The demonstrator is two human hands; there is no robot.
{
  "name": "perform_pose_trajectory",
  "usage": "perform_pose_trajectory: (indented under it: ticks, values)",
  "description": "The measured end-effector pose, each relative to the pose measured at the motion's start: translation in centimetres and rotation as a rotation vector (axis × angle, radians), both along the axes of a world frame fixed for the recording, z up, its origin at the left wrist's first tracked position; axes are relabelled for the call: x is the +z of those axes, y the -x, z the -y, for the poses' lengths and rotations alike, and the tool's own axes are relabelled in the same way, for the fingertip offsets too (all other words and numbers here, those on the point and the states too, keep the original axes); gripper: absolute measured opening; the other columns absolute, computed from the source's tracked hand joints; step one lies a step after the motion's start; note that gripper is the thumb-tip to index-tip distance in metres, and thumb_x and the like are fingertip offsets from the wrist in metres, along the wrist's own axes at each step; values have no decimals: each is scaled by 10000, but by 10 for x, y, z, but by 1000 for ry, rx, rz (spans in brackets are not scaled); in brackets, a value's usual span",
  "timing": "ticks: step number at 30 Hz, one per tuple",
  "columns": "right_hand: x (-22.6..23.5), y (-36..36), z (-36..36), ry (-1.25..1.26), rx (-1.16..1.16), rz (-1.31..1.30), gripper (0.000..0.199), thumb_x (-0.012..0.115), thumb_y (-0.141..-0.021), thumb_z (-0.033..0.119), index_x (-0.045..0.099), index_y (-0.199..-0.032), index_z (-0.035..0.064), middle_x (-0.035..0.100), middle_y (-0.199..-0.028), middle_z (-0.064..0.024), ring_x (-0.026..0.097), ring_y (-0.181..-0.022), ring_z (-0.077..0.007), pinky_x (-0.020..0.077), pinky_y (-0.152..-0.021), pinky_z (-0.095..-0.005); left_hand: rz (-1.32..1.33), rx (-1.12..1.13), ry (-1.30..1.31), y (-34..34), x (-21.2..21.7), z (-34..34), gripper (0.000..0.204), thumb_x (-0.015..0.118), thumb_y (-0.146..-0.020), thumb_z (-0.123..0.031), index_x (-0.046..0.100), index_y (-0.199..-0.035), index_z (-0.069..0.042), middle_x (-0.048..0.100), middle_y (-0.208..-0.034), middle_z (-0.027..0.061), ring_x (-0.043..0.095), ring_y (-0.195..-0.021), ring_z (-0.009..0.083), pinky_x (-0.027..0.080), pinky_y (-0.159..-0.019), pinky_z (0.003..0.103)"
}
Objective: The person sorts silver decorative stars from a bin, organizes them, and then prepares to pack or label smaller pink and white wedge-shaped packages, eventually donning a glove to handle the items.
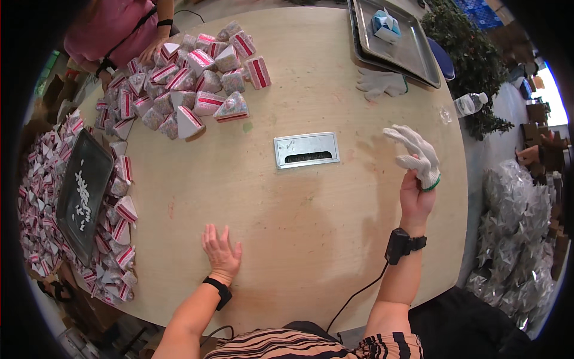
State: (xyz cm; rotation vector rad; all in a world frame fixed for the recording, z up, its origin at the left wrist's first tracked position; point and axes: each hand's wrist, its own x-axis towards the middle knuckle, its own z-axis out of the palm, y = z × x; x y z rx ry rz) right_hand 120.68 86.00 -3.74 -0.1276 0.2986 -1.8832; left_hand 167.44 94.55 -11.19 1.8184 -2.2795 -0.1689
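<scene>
My right hand (416,200) is raised over the right side of the table, its fingers closed on the cuff of a white knitted glove (423,157) with a green edge. The glove's fingers stick out up and to the left. Flat on the wooden table (287,227) rests my left hand (222,251), bare and with its fingers apart, touching nothing else. A second white glove (382,84) lies on the table at the far right, beside a metal tray.
Pink-and-white cake-slice shapes (191,122) pile up at the far left and along the left side. A dark tray (101,173) there holds small white pieces. Metal trays (412,57) carry a blue box. A metal cable cover (306,142) sits mid-table; a bottle (471,104) is at the right edge. Another person (113,30) stands far left.
</scene>
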Motion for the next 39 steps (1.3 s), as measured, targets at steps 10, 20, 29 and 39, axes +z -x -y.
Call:
perform_pose_trajectory:
  ticks: [10, 20, 29, 39]
  values:
    - [10, -15, 9, 24, 10, 193, 348, 407, -932, 151, 423, -1217, -47, 511, -1182, -223, 584, -966, -310, 536, -787, -388, -2, -8, 1, -4, 3, 3, 572, 578, -779, -299, 402, -1263, -50, 282, -1334, 241, 232, -1280, 406, 179, -1041, 564]
    - [-16, -13, 26, -309, 280, -399, 446, 507, -878, 218, 417, -1263, 12, 449, -1291, -147, 461, -1146, -274, 408, -949, -404, -8, -9, 31, -4, 8, 5, 548, 541, -809, -287, 378, -1271, -40, 267, -1344, 247, 228, -1280, 415, 176, -1041, 561]
    - [-45, -47, 114, -624, -69, -2194, 513, 597, -805, 186, 440, -1272, 45, 313, -1383, -198, 314, -1268, -374, 318, -1018, -403, 31, -11, -16, -8, 7, 4, 567, 548, -799, -311, 389, -1269, -37, 279, -1332, 255, 233, -1275, 423, 188, -1033, 572]
    - [-59, -64, 177, -890, -162, -2621, 567, 530, -822, 424, 467, -1259, 69, 300, -1412, -135, 388, -1172, -321, 315, -925, -490, 27, -3, -67, -6, 6, 3, 570, 549, -797, -333, 392, -1267, -51, 270, -1338, 252, 234, -1274, 427, 188, -1029, 582]
